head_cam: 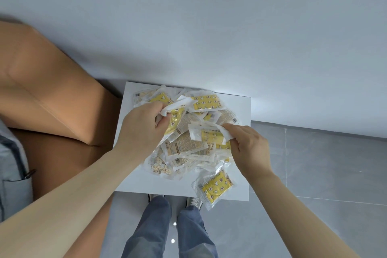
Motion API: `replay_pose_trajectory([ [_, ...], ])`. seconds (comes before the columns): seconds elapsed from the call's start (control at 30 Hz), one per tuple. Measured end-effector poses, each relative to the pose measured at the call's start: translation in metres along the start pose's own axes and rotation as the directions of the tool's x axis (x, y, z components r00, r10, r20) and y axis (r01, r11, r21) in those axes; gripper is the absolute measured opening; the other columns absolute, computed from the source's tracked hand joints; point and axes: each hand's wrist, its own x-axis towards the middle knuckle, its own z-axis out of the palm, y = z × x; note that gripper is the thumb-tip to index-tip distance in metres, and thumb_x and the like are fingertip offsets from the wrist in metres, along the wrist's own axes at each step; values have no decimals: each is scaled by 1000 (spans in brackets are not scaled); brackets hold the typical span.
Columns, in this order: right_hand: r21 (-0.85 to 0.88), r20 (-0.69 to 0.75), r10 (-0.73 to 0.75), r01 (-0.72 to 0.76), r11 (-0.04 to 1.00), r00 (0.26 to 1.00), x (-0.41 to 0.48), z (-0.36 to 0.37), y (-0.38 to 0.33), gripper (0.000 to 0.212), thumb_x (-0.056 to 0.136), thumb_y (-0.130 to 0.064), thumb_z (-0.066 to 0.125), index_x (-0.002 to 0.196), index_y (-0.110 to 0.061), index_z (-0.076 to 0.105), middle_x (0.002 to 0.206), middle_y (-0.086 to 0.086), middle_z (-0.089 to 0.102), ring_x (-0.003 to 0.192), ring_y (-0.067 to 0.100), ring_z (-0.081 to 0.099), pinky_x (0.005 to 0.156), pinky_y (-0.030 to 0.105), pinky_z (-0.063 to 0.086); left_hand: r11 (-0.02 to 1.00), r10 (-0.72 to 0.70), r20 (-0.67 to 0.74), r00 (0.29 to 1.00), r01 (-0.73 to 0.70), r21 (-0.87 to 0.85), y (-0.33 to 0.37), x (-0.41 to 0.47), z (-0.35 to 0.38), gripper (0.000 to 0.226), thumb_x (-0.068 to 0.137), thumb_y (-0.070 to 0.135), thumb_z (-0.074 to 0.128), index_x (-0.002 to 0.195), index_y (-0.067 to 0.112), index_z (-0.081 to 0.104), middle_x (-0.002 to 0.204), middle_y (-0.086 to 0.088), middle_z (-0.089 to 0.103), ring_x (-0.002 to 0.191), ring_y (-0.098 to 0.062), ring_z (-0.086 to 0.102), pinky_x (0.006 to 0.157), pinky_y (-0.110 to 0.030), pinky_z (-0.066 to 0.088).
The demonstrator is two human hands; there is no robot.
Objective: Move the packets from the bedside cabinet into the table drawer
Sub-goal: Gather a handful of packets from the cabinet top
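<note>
Head view: left grip (144, 130) curls round a few packets (188, 148) at the heap's 11 o'clock; right grip (249, 148) pinches one packet's white edge at 3 o'clock; the heap lies on the white bedside cabinet (240, 163); a yellow packet (216, 187) sits apart at 5 o'clock, overhanging the front edge.

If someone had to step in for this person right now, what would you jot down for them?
Left hand: grips packets at the pile's far left.
Right hand: pinches a packet's white edge at the pile's right.
Things: the pile is heaped on the white bedside cabinet; one yellow packet overhangs its front edge.
Done: cannot tell, the table drawer is out of view.
Left: carry the whole heap there.
</note>
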Motion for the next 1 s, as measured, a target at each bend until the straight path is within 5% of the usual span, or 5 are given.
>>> replay_pose_trajectory([
  [0.23, 41, -49, 74, -72, 997, 996, -7, -19, -16, 36, 73, 8, 62, 99, -15, 73, 66, -6, 62, 56, 14, 52, 51, 18, 37, 999, -52, -38, 998, 52, 9, -19, -7, -9, 16, 92, 17, 54, 77, 19, 49, 62, 11, 43, 58, -9, 42, 51, -22, 26],
  [0.43, 49, -14, 157, -156, 987, 987, -8, -26, -30, 33, 78, 6, 60, 99, -16, 72, 67, -20, 42, 59, 4, 38, 53, 6, 22, 987, -121, 13, 993, 118, 108, -51, -1, 0, 11, 92, 12, 51, 85, 8, 45, 74, -4, 49, 65, -26, 48, 53, -33, 31],
  [0.63, 118, 21, 212, -213, 970, 977, -5, -13, -35, 30, 85, -6, 53, 104, -19, 72, 69, -10, 58, 58, 3, 45, 52, 12, 30, 971, -166, 111, 980, 142, 193, -86, 13, 24, 16, 92, 13, 53, 89, 11, 37, 77, -11, 53, 56, -22, 47, 44, -27, 27],
  [0.77, 156, 62, 224, -231, 960, 973, -3, -3, -34, 28, 89, -3, 58, 106, -21, 71, 69, -6, 61, 59, 8, 48, 52, 16, 33, 933, -361, 198, 911, 349, 93, -97, 15, 51, 22, 92, 22, 57, 98, 13, 38, 97, -11, 52, 66, -18, 52, 50, -25, 39],
  [1.0, 214, 74, 258, -268, 940, 963, -1, 3, -33, 26, 90, -4, 60, 105, -22, 71, 70, -2, 64, 62, 16, 53, 52, 27, 43, 903, -419, 436, 797, 415, 109, -101, 22, 54, 116, 52, 76, 71, 143, 25, 20, 135, -6, 27, 122, -29, 41, 99, -40, 42],
])
